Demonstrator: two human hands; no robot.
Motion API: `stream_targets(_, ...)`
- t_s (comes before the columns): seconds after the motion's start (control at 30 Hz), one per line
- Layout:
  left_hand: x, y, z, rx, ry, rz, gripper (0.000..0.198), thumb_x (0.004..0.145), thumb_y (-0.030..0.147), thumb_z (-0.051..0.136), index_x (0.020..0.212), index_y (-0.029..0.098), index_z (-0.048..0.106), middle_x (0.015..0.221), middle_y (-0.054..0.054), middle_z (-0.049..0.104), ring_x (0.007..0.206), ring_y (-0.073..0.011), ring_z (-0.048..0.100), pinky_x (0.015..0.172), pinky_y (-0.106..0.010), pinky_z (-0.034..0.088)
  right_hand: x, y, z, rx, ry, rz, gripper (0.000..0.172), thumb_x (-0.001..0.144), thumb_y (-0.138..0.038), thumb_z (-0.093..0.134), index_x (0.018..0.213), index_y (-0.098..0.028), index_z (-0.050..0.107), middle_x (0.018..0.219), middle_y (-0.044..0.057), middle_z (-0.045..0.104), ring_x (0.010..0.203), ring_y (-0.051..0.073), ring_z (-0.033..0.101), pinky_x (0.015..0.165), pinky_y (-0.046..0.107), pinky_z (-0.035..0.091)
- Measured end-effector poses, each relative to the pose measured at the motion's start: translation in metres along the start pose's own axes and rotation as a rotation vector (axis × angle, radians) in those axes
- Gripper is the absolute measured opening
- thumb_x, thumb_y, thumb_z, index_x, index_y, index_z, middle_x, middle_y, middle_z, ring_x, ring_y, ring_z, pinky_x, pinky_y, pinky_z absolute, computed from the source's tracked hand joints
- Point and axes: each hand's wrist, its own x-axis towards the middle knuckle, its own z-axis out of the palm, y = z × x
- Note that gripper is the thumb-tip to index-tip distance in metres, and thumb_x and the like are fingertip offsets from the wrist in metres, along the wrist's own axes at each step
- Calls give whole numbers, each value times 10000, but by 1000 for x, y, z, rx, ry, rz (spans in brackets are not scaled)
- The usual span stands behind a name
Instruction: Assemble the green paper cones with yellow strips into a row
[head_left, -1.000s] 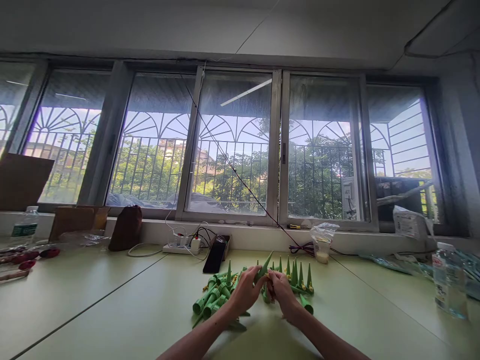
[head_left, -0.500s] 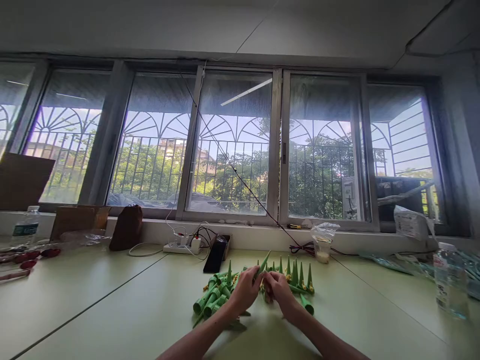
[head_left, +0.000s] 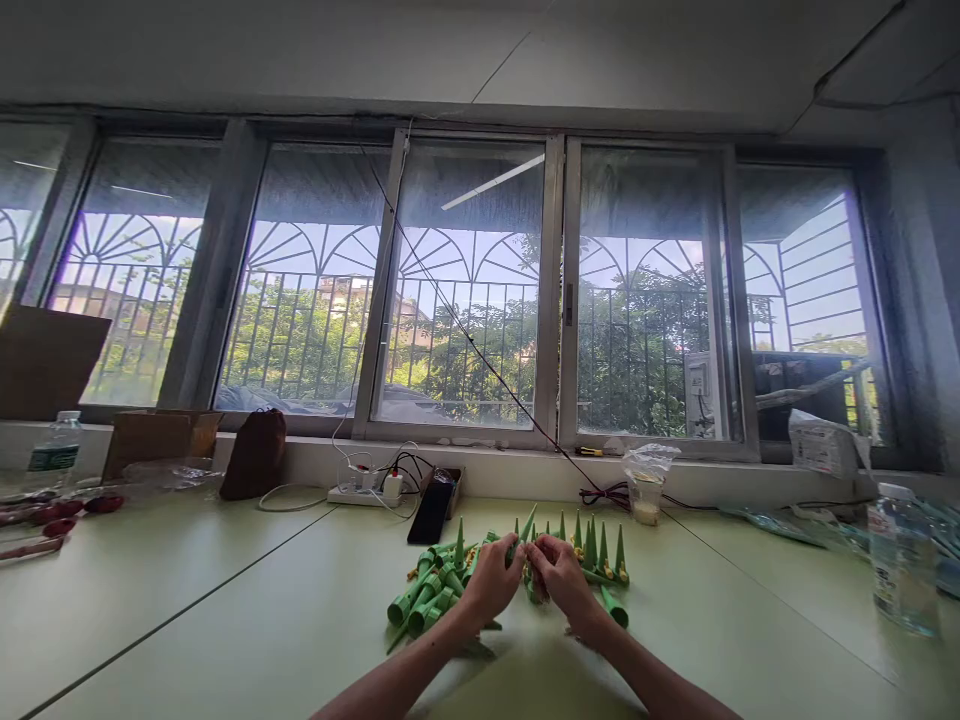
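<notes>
My left hand (head_left: 495, 575) is closed around a green pointed cone (head_left: 528, 524), its tip slanting up and to the right. Close beside it, my right hand (head_left: 556, 570) has its fingers pinched together near the cone's lower part; whatever is between them is hidden. To the left lies a pile of green cones (head_left: 427, 598) with wide open ends. Behind and right of my hands, several green cones (head_left: 592, 545) stand upright with small yellow pieces at their bases. One more green cone (head_left: 614, 607) lies on its side by my right wrist.
On the pale table (head_left: 247, 620), a dark phone (head_left: 431, 512) lies near a white power strip (head_left: 360, 495). Along the back are a brown pouch (head_left: 255, 455) and a plastic cup (head_left: 645, 492). Water bottles stand far right (head_left: 902, 560) and far left (head_left: 56, 450).
The cone in my left hand has tilted slightly and its tip sits a little lower and further left. Both hands stay almost in place.
</notes>
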Motion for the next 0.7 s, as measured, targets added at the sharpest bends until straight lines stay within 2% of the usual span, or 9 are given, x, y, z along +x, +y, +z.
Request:
stream_targets(0.27,0,-1,1,27,-17,21,285,888,315,414,858,172,659,686,-44,656,669,-185,599,655,-258,405,-1,-2,-1,-50,29,-15,416,751,-548,625,565,-210,470,422,-63,394,411,97,370,414,223,255)
stream_targets(0.4,-1,0,-1,-14,-25,37,315,903,356,413,910,162,662,670,-39,653,626,-172,589,614,-243,400,-2,-4,-2,-94,26,-70,405,787,-512,589,559,-212,442,440,-59,404,411,95,366,429,229,269)
stream_targets(0.5,-2,2,-3,-38,-38,38,341,908,376,411,934,148,664,662,-42,655,601,-172,585,588,-243,398,-2,-3,-1,-93,19,-59,389,798,-496,573,569,-213,435,437,-65,398,387,89,353,417,229,270)
stream_targets(0.7,-2,0,-2,-69,-18,47,331,909,372,424,971,158,670,828,-83,715,748,-205,645,685,-270,447,1,1,0,20,-22,19,407,765,-544,587,577,-217,435,411,-78,387,328,86,350,354,225,268)
